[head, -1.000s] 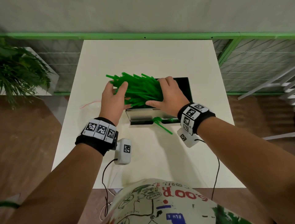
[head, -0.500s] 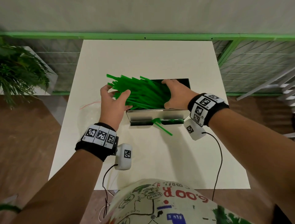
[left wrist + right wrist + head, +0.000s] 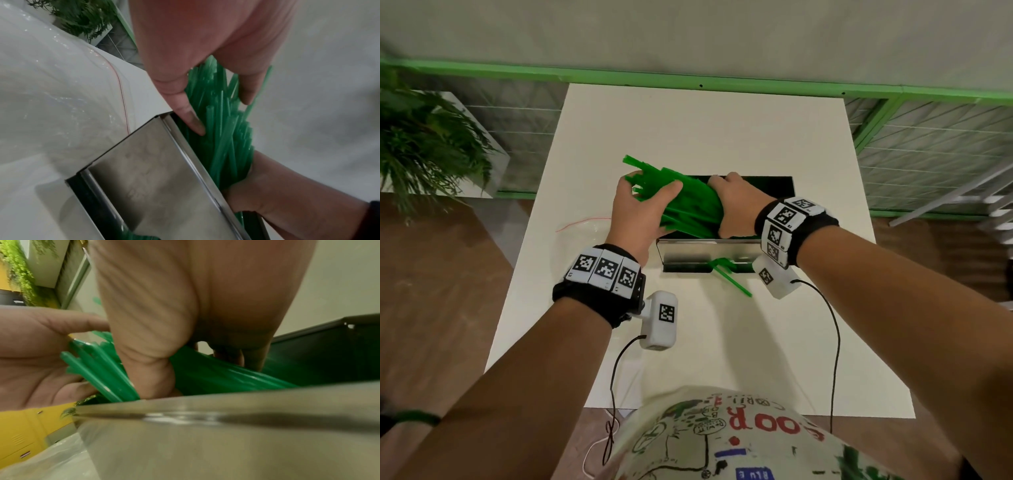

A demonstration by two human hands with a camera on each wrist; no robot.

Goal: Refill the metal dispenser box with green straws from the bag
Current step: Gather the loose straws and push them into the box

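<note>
Both hands hold one bundle of straws [image 3: 688, 205] over the open box [image 3: 763, 185] on the counter [image 3: 688, 130]. The left hand [image 3: 640, 212] grasps the ends that overhang the box's left wall; the right hand [image 3: 739, 205] grasps the other end, pushed down inside the box. The bag [image 3: 51, 81] lies flat left of the box, seemingly emptied. Left to do, I judge: level the bundle into the box. One straw [image 3: 729, 279] pokes from the front slot.

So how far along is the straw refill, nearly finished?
Partway. Done: the clear bag lies flat on the table, its straws apparently out. In hand: the left hand and right hand grip the green straws, angled into the metal dispenser box, their left ends poking above its rim. Left: laying them flat inside. One stray straw juts from the front slot.
</note>
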